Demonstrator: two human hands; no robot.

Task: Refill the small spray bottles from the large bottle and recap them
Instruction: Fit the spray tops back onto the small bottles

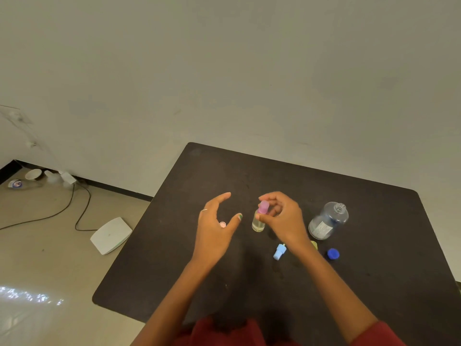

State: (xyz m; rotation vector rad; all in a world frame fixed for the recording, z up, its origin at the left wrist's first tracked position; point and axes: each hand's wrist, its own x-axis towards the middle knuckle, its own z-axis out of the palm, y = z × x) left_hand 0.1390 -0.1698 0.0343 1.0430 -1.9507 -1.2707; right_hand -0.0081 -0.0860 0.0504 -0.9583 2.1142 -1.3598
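A small clear spray bottle (258,224) with yellowish liquid stands upright near the middle of the dark table (249,171). My right hand (282,216) pinches its pink spray top (263,207) from the right. My left hand (215,221) hovers open just left of the bottle, fingers spread, touching nothing. A small pink cap (222,224) lies on the table behind that hand. The large clear bottle (328,221) stands uncapped at the right, with its blue cap (333,253) lying in front of it. A light blue spray top (279,251) lies near my right wrist.
A yellowish object (314,244) peeks out from behind my right forearm. On the floor to the left lie a white flat device (111,235), black cables (74,208) and some cups (33,174) by the wall. The table's left edge runs diagonally.
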